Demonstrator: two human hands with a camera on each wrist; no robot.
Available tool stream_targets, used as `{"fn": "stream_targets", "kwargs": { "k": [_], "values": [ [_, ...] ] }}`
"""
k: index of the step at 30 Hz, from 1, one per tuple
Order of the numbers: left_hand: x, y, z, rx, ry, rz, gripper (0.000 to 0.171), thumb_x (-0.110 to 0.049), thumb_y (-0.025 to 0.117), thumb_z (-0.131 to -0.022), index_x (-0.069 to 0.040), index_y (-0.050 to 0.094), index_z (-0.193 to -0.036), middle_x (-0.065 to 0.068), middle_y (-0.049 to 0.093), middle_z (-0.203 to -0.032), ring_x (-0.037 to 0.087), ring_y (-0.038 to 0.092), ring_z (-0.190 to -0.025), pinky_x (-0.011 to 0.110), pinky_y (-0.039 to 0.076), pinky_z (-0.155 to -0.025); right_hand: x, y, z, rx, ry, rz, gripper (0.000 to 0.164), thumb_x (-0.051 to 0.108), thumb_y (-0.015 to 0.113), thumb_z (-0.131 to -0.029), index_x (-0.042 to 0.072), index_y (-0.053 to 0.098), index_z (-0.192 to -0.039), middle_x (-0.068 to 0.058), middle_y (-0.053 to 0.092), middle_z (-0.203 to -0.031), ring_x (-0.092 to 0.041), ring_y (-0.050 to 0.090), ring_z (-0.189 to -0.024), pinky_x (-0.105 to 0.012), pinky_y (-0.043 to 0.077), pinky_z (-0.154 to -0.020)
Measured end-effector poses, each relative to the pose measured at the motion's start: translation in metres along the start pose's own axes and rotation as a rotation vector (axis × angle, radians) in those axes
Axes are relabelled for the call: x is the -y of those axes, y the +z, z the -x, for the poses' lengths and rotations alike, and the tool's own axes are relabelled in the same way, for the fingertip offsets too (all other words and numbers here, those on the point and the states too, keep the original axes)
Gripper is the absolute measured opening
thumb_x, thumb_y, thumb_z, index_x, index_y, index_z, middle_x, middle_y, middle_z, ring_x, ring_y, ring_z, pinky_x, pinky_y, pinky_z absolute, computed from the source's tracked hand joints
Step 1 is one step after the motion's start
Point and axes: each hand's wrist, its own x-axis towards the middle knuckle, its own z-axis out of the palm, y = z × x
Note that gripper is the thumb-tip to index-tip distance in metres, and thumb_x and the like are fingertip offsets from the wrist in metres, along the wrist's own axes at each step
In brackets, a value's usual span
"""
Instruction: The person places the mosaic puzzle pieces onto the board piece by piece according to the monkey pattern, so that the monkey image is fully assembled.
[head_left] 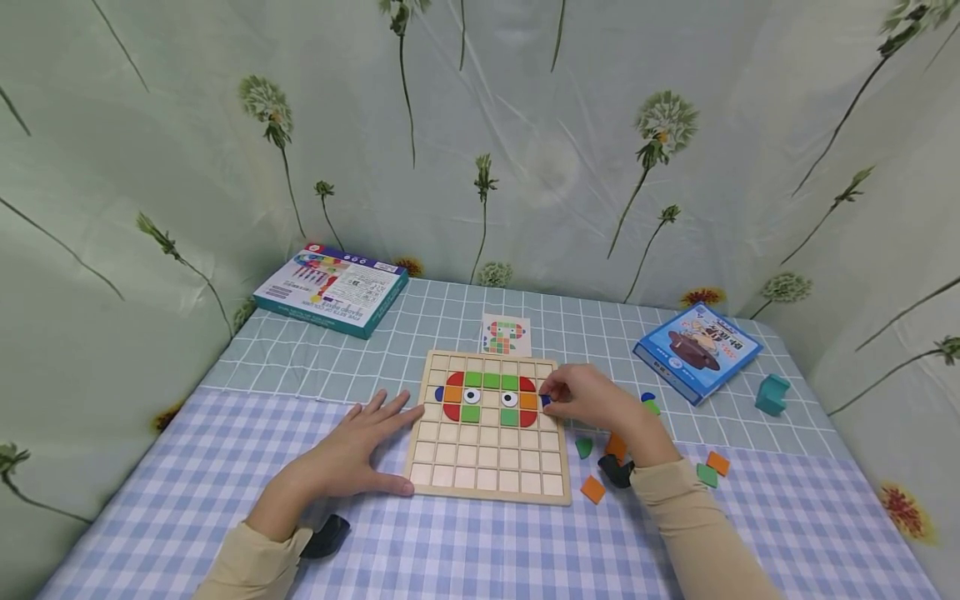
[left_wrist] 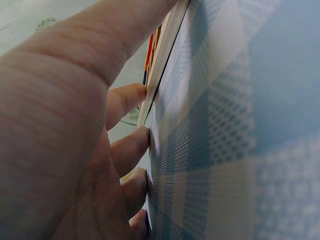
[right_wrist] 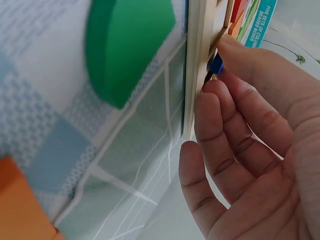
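Observation:
A wooden grid board (head_left: 465, 456) lies on the table, bearing red, green, orange and blue pieces and two eye pieces laid out as a face. My right hand (head_left: 592, 400) pinches a small blue piece (right_wrist: 216, 64) between thumb and fingers at the board's right edge. The left hand (head_left: 352, 454) lies spread, with its thumb and a finger touching the board's left side. Behind the board a pattern card (head_left: 507, 333) shows a similar coloured figure. In the right wrist view a green piece (right_wrist: 127, 50) sits close to the board.
Loose orange (head_left: 592, 489) and green pieces (head_left: 707, 475) are scattered right of the board. A bead game box (head_left: 333, 287) stands at back left, a blue box (head_left: 699, 350) at back right. Beside the latter is a teal block (head_left: 772, 394).

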Motion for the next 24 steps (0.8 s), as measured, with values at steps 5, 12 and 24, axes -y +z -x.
{"fn": "stream_targets", "kwargs": {
  "k": [5, 12, 24],
  "values": [
    [0.0006, 0.0002, -0.0001, 0.001, -0.001, -0.002, 0.11, -0.07, 0.086, -0.077, -0.025, 0.042, -0.167, 0.014, 0.028, -0.178, 0.053, 0.014, -0.165, 0.08, 0.014, -0.126, 0.0004, 0.0004, -0.0002, 0.002, 0.021, -0.009, 0.018, 0.014, 0.083, -0.096, 0.008, 0.078, -0.112, 0.0, 0.07, -0.095, -0.014, 0.06, -0.086, -0.03, 0.058, -0.082],
    [0.0016, 0.0004, -0.0004, 0.003, -0.006, -0.006, 0.11, -0.072, 0.085, -0.077, -0.027, 0.041, -0.167, 0.013, 0.027, -0.179, 0.052, 0.014, -0.165, 0.08, 0.013, -0.126, -0.0009, -0.0018, 0.0008, -0.022, 0.03, -0.008, 0.011, 0.011, 0.081, -0.096, 0.009, 0.077, -0.106, 0.0, 0.07, -0.093, -0.015, 0.06, -0.086, -0.032, 0.058, -0.084],
    [0.0019, 0.001, -0.0006, 0.001, -0.007, -0.006, 0.11, -0.071, 0.086, -0.077, -0.028, 0.041, -0.167, 0.013, 0.027, -0.179, 0.052, 0.014, -0.165, 0.08, 0.013, -0.126, 0.0006, 0.0012, -0.0009, -0.026, 0.02, 0.024, 0.009, 0.012, 0.08, -0.097, 0.01, 0.078, -0.106, 0.001, 0.07, -0.089, -0.014, 0.059, -0.083, -0.029, 0.058, -0.081]
  ]
}}
